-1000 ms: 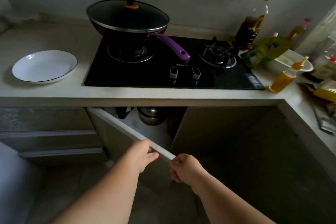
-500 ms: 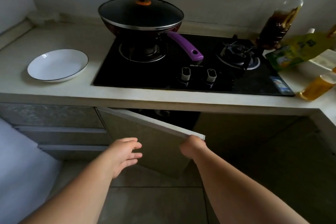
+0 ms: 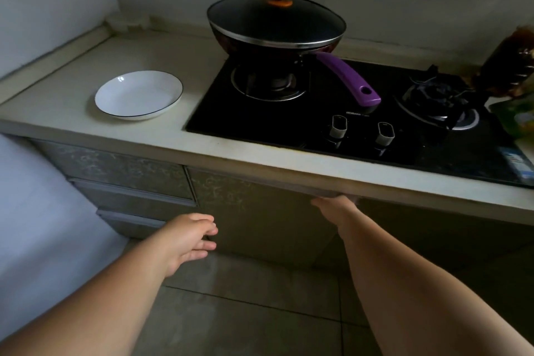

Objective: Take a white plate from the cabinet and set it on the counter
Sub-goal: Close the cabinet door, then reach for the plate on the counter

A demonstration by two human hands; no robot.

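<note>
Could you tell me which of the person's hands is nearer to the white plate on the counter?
The left. The left hand hangs open below the plate, in front of the cabinet door; the right hand is farther right, at that door's top edge under the counter.

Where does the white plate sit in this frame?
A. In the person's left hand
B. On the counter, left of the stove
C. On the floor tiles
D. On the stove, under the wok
B: the white plate rests on the counter left of the black stove, with neither hand touching it.
</note>
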